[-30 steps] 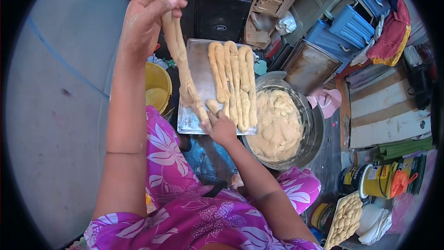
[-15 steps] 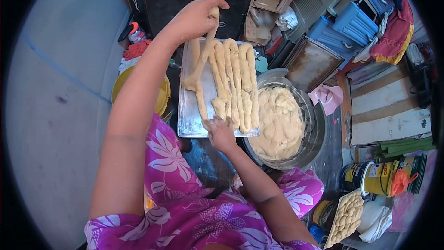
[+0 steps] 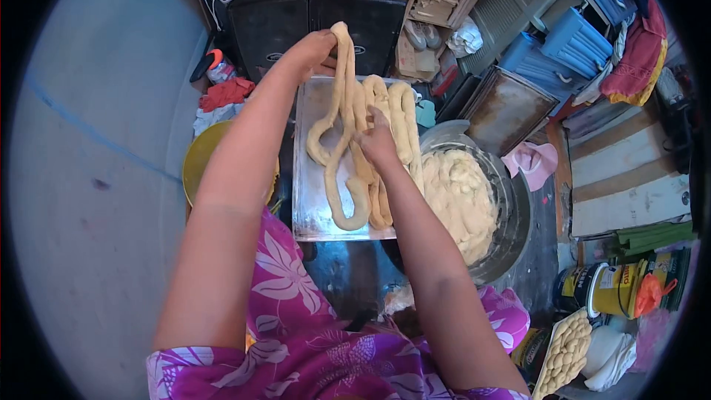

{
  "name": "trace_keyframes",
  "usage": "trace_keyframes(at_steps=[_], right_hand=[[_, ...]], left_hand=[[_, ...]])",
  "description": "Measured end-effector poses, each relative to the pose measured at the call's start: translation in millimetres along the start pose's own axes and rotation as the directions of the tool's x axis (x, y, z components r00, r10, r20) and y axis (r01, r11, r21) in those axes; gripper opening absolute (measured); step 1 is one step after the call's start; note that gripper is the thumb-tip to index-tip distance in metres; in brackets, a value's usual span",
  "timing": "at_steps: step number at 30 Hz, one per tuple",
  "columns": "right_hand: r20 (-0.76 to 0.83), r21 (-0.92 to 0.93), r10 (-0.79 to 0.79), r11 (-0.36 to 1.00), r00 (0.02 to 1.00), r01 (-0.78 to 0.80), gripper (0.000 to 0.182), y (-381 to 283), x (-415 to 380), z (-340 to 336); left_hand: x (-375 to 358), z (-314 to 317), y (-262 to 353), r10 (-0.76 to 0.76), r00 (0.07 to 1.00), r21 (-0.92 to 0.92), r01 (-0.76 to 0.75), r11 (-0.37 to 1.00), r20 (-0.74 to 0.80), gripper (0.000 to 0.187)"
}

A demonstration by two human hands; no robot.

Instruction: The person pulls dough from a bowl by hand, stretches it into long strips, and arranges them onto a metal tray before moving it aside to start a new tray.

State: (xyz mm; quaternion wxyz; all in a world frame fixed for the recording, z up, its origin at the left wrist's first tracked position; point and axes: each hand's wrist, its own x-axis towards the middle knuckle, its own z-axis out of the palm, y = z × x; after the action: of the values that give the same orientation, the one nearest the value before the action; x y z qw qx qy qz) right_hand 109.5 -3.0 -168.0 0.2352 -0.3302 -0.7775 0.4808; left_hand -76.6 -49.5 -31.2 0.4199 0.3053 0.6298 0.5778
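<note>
A long rope of pale dough point(image 3: 340, 89) hangs folded from my left hand point(image 3: 318, 53), whose fingers are closed around it at the far edge of the tray. The lower lengths curve down onto the metal tray point(image 3: 307, 215), with one end bent into a hook. My right hand point(image 3: 379, 139) is over the middle of the tray, thumb and finger apart, touching the dough. Beneath and beside it, several folded dough ropes point(image 3: 404, 115) lie lengthwise; my right hand and forearm hide part of them.
A large metal basin point(image 3: 516, 233) of soft dough point(image 3: 463, 200) stands right of the tray. A yellow bucket point(image 3: 196, 159) is at the left. A board of shaped dough pieces point(image 3: 566, 352) sits at lower right, near paint buckets point(image 3: 611, 285). A dark cabinet point(image 3: 266, 26) stands behind.
My left hand has shifted slightly down and right, with the dough rope now hanging doubled. My right hand has left the rope's near end and moved up to the middle of the tray.
</note>
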Motion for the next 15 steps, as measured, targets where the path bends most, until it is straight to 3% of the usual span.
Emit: trace_keyframes(at_steps=[2,3,4,5,6,7,8,9,10,12,14,15], right_hand=[[-0.023,0.004,-0.007,1.000,1.000,0.007,0.071,9.1,32.5,17.1],[-0.085,0.020,-0.091,0.995,0.992,0.093,0.075,3.6,45.6,22.7],[-0.146,0.031,-0.173,0.983,0.974,0.179,0.079,-0.9,56.3,27.5],[-0.161,-0.024,-0.221,0.975,0.962,0.220,0.067,-4.8,67.4,28.3],[-0.159,-0.022,-0.228,0.973,0.960,0.228,0.067,-19.6,77.0,22.1],[0.127,0.139,-0.039,0.990,0.991,0.021,0.058,-31.9,87.9,13.4],[0.425,0.223,0.111,0.949,0.898,-0.222,0.048,-38.8,100.1,9.2],[0.488,0.261,0.100,0.931,0.867,-0.254,0.027,-37.5,113.2,11.6],[0.491,0.254,0.096,0.935,0.866,-0.248,0.027,-39.8,122.1,14.6],[0.369,0.231,0.282,0.895,0.886,-0.381,0.019,-42.8,136.7,21.0],[0.345,0.231,0.319,0.883,0.883,-0.409,0.019,-19.3,154.0,36.2],[0.282,0.289,0.352,0.856,0.893,-0.428,0.019,-6.2,161.6,47.8]], left_hand=[[11.5,-3.3,-6.6,-0.094,0.995,0.072,0.095,0.993,-0.016,0.028],[13.8,-6.6,-8.6,-0.121,0.992,0.074,0.118,0.990,0.036,0.026],[19.9,-10.8,-16.2,-0.119,0.992,0.078,0.116,0.990,0.033,0.026],[28.1,-15.6,-27.8,-0.072,0.992,0.110,0.060,0.992,0.108,0.026],[33.7,-20.6,-34.6,-0.025,0.983,0.139,0.000,0.990,0.183,0.025],[28.8,-20.1,-38.1,-0.014,0.979,0.021,0.010,1.000,0.203,0.025],[31.3,-27.6,-49.0,-0.007,0.980,0.018,0.003,1.000,0.197,0.025],[38.7,-38.6,-67.3,0.059,0.989,-0.085,-0.048,0.995,0.135,0.025],[40.2,-43.3,-78.9,0.118,0.991,-0.185,-0.105,0.977,0.065,0.026],[32.1,-42.2,-107.7,0.019,0.937,-0.190,-0.091,0.978,-0.348,0.024],[45.4,-71.6,-173.6,-0.056,0.959,0.065,0.077,0.995,-0.276,0.027],[52.9,-74.9,-212.4,-0.016,0.905,0.018,0.026,1.000,-0.424,0.031]])
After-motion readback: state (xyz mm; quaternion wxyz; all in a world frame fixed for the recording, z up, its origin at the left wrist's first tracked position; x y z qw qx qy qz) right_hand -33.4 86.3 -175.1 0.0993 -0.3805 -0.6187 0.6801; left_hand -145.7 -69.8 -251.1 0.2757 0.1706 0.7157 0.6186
